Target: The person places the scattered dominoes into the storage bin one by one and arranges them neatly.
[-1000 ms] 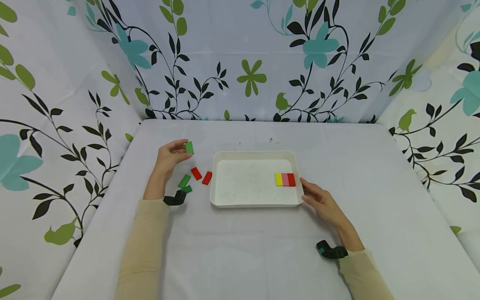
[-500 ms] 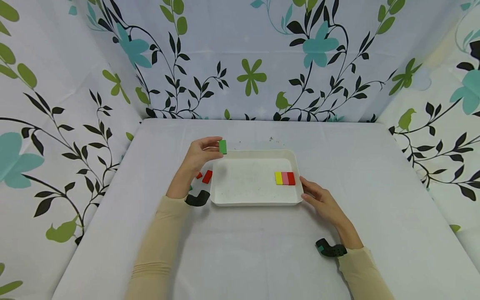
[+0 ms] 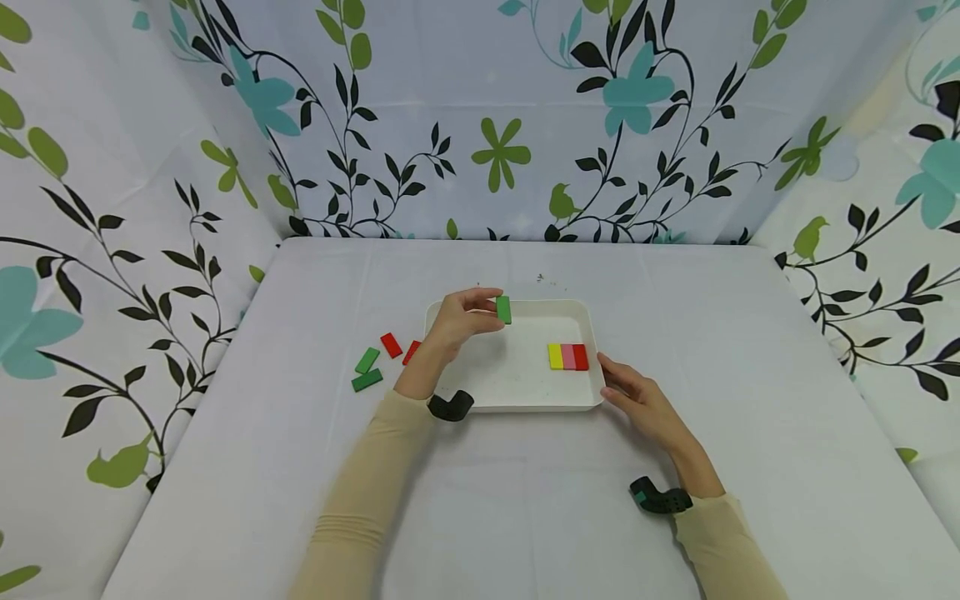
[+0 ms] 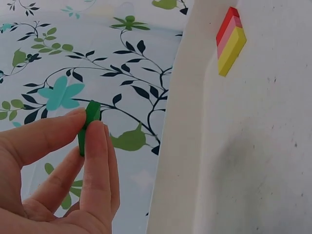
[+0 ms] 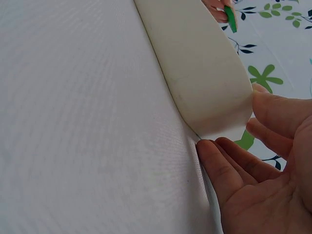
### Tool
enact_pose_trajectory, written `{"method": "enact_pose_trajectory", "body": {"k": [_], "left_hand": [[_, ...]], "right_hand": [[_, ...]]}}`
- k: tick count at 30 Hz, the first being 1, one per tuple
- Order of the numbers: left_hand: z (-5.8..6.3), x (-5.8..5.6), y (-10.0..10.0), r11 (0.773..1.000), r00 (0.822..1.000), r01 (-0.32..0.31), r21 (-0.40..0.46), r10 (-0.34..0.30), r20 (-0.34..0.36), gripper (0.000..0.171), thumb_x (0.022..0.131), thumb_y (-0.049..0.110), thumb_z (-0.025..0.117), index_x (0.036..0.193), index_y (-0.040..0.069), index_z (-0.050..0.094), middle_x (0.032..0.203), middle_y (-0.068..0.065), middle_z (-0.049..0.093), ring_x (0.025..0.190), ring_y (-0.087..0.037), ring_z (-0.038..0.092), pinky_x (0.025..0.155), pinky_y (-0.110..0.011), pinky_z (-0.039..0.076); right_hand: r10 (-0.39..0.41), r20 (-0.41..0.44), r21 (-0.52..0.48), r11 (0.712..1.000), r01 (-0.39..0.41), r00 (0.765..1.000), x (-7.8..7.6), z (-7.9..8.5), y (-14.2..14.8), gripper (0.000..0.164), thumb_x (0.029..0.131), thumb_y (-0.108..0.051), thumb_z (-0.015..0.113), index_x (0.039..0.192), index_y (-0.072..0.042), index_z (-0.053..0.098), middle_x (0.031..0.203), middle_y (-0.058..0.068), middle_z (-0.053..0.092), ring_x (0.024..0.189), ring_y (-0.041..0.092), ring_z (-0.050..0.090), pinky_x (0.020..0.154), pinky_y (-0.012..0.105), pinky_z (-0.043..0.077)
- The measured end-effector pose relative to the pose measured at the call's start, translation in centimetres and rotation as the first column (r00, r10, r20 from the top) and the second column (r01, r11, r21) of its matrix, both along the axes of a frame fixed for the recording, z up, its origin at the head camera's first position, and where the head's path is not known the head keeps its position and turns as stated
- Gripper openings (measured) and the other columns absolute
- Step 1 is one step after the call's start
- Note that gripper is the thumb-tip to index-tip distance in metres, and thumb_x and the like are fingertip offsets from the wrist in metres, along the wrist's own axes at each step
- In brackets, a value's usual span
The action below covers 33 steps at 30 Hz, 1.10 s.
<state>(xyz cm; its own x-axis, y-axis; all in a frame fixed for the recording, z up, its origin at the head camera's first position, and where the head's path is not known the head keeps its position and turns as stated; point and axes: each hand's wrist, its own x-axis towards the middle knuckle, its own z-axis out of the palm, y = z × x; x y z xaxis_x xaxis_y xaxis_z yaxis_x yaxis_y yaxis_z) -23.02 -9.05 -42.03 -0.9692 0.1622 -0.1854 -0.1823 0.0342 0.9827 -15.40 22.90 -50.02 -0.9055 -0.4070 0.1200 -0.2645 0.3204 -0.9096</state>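
Note:
My left hand point(image 3: 462, 321) pinches a small green block point(image 3: 503, 310) between thumb and fingertips, upright above the left part of a white tray point(image 3: 517, 407). In the left wrist view the green block point(image 4: 92, 114) shows edge-on at the fingertips. A yellow block point(image 3: 555, 357), a pink block point(image 3: 568, 357) and a red block point(image 3: 581, 357) lie side by side, touching, at the tray's right end. My right hand point(image 3: 641, 400) rests its fingertips and thumb against the outside of the tray's right wall; the right wrist view shows them at the tray corner point(image 5: 219, 117).
Left of the tray, two green blocks point(image 3: 367, 380) and two red blocks point(image 3: 391, 345) lie loose on the white tablecloth point(image 3: 525, 500); my left forearm partly hides one red block. A patterned curtain point(image 3: 450, 108) hangs behind the table.
My left hand has carried the green block rightward from beside the loose blocks to over the tray. My right hand and the tray have stayed in place.

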Motion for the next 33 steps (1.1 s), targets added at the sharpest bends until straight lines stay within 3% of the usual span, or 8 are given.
{"method": "enact_pose_trajectory", "body": {"k": [9,15,23,33], "left_hand": [[-1.9,-0.2,2.3,0.999,0.998,-0.012,-0.030,0.014,0.065,0.053,0.079,-0.010,0.072,0.128,0.010,0.065,0.104,-0.006,0.058,0.090,-0.014,0.059,0.079,-0.023,0.056],[-2.5,0.2,3.5,0.999,0.999,0.007,-0.038,-0.006,0.046,0.056,0.079,-0.013,0.070,0.130,0.005,0.062,0.100,-0.008,0.060,0.085,-0.014,0.061,0.078,-0.025,0.057],[-3.7,0.4,5.0,0.998,0.996,0.051,-0.032,-0.048,0.081,0.055,0.079,-0.015,0.068,0.131,0.003,0.061,0.099,-0.008,0.059,0.084,-0.014,0.060,0.078,-0.025,0.057],[-4.3,0.6,5.9,0.996,0.992,0.034,-0.087,-0.023,0.128,0.050,0.079,-0.013,0.069,0.126,0.004,0.065,0.096,-0.006,0.056,0.082,-0.014,0.056,0.074,-0.023,0.057]], "right_hand": [[-0.009,0.023,-0.002,1.000,0.009,1.000,0.1,0.1,0.0,0.057,0.098,-0.008,0.058,0.149,-0.001,0.036,0.152,0.025,0.036,0.138,0.045,0.037,0.097,0.004,0.036],[-0.003,0.019,-0.002,1.000,0.003,1.000,0.0,-0.1,0.0,0.057,0.098,-0.008,0.057,0.149,0.000,0.036,0.152,0.025,0.036,0.138,0.045,0.036,0.097,0.004,0.036],[0.001,0.027,-0.014,1.000,0.000,1.000,0.0,0.0,0.0,0.057,0.097,-0.008,0.058,0.149,0.000,0.035,0.152,0.025,0.035,0.139,0.045,0.035,0.097,0.005,0.036],[-0.002,0.030,-0.013,1.000,0.002,1.000,0.0,0.0,0.1,0.057,0.097,-0.008,0.058,0.149,0.000,0.035,0.152,0.025,0.036,0.139,0.045,0.035,0.098,0.005,0.036]]}}
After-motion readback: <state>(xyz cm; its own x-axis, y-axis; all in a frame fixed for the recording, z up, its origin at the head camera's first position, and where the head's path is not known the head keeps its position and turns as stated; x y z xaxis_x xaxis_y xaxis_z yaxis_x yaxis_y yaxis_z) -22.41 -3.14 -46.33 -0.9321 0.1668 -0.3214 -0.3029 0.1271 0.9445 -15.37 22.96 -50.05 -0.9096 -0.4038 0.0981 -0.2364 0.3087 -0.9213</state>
